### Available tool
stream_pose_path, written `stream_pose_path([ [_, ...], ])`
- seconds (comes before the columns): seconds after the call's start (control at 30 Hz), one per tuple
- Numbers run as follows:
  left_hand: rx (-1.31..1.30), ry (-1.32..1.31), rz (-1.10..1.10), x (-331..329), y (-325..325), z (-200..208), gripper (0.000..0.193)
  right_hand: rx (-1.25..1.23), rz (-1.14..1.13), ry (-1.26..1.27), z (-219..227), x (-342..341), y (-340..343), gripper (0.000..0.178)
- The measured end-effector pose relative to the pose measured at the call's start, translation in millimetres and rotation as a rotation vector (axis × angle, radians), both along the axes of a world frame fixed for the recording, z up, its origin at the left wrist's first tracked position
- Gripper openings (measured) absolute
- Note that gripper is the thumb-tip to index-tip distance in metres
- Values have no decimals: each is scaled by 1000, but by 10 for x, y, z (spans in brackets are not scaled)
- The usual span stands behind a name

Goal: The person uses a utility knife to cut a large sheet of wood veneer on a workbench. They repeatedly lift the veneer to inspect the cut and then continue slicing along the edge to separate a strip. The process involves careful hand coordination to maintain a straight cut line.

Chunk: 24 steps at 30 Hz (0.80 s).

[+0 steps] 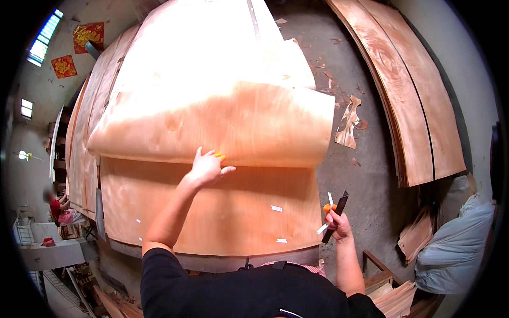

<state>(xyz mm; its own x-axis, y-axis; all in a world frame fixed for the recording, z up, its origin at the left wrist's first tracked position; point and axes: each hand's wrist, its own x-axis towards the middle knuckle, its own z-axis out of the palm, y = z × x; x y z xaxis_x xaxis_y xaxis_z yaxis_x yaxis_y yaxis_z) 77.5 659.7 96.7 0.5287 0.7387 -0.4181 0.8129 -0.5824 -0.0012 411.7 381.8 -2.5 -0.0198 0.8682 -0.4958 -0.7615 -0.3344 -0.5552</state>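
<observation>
A large thin sheet of wood veneer (212, 124) curls back over itself, its rounded fold lying across a flat veneer sheet (159, 196) beneath. My left hand (208, 168) reaches to that fold with fingers spread, touching the curled sheet; orange covers show on some fingertips. Off the right edge of the stack, my right hand (339, 221) is closed around a dark flat bar-like tool (342, 202), tilted upward. Narrow white strips (322, 228) stick out beside the tool in the same hand. Small white tape pieces (276, 208) lie on the lower sheet.
Stacked veneer (408, 95) stands along the right wall, and more veneer (87, 138) lies at left. Scraps (349, 124) litter the grey floor (371, 212). Pale plastic sheeting (450, 254) bulges at lower right. A person in red (57, 208) is at far left.
</observation>
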Motion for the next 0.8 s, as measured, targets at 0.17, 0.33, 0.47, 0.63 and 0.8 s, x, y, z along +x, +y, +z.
stream_pose_path([
  [0.17, 119, -413, 256, 852, 563, 801, 53, 18, -31, -46, 27, 102, -99, 19],
  [0.33, 216, -289, 188, 998, 1001, -92, 74, 36, -32, -105, 230, 72, -80, 18],
  [0.47, 220, -270, 61, 904, 489, -141, 69, 80, -107, -122, 276, 133, -255, 18],
  [0.63, 81, -120, -108, 455, -530, -74, 60, 215, -130, -128, 431, 185, -381, 14],
  [0.8, -332, 140, -238, 330, -1157, 726, 54, 490, -31, -87, 729, 334, -379, 13],
])
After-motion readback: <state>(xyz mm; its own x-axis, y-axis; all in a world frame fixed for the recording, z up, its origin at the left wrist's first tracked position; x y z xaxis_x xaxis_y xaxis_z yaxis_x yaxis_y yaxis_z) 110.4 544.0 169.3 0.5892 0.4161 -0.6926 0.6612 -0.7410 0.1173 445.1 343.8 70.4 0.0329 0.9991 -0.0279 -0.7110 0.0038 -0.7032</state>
